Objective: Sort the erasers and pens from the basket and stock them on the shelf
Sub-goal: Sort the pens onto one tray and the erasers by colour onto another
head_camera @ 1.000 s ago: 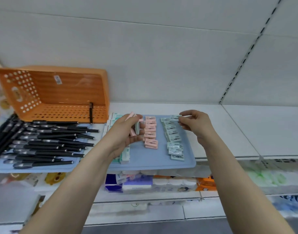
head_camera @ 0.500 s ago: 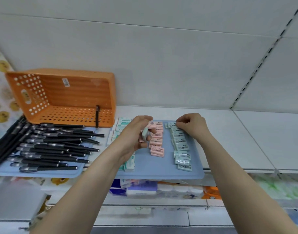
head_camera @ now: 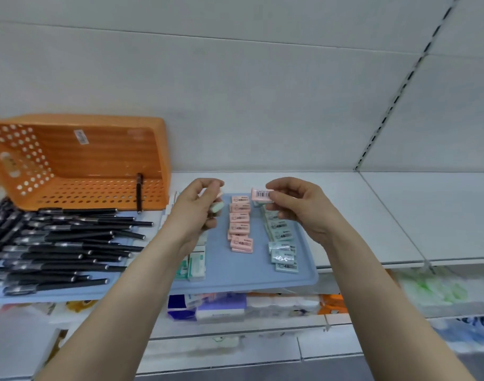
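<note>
While left hand grips a green eraser, right hand has lifted, pinching a pink eraser; shelf rightward lies open.

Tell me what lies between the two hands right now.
Head view: the far end of the pink eraser row on the blue tray, between the left hand and the right hand.

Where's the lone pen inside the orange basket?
In the head view, left side: the pen lies on the tipped orange basket's perforated lower wall, near its right end, just behind the pile of black pens.
</note>
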`<state>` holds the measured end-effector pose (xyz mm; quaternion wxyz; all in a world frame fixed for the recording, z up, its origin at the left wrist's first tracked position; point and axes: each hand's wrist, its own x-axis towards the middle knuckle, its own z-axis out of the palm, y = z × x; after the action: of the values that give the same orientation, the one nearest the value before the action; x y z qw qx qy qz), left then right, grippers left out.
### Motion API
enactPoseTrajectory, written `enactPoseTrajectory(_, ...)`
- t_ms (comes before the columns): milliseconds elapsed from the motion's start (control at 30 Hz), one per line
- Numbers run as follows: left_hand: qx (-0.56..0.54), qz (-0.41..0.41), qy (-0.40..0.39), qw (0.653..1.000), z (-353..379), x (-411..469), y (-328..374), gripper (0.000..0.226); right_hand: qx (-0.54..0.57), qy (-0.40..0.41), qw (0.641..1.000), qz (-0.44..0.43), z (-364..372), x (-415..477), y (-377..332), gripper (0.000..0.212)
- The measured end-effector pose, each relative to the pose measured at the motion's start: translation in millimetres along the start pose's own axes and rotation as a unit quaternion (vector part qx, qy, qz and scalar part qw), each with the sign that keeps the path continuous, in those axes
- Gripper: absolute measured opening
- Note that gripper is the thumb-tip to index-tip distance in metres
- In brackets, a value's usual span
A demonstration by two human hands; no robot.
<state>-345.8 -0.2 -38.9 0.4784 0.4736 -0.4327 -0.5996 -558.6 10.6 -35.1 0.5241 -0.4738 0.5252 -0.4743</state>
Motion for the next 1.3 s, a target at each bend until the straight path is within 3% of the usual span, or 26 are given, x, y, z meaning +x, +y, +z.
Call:
enactPoseTrajectory(167, -0.034, -0.02, 0.013, 0.999, -11.6, -5.0, 5.2, 0.012, 0.089, -0.021, 0.996, 0.021, 8.2, -4.7, 5.2, 0.013)
enactPoseTrajectory(333, -0.047, 0.002, -0.009, 0.999, -17.0, -12.3, 3.8, 0.013, 0.015, -0.005, 1.0, -0.02, 16.1, -11.4, 10.8, 0.013)
enactPoseTrajectory(500, -0.038, 0.015, -0.017, 0.999, -21.0, -20.2, 3.1, 0.028, 0.045, -0.007, 0.999, -0.024, 15.9, -17.6, 13.6, 0.015)
enactPoseTrajectory(800, -0.04, -0.001, -0.022, 0.999, -28.4, -34.6, 8.4, 0.046, -0.04, -0.008, 0.996, -0.08, 32.4, -20.2, 14.2, 0.025)
enactPoseTrajectory(1000, -0.042, -0.001, -0.015, 0.999, -37.7, -35.4, 3.3, 0.036, -0.048, -0.008, 0.996, -0.076, 37.1, -16.8, 17.7, 0.021)
enactPoseTrajectory(1200, -0.005, 0.001, 0.011, 1.0, -38.6, -33.1, -3.8, 0.03, -0.183, 0.012, 0.98, -0.076, 39.4, -1.9, 22.0, 0.019)
enactPoseTrajectory(1300, 0.008, -0.008, 0.011, 1.0, -36.6, -31.3, -5.1, 0.023, -0.302, 0.003, 0.951, -0.067, 49.2, 4.7, 24.0, 0.021)
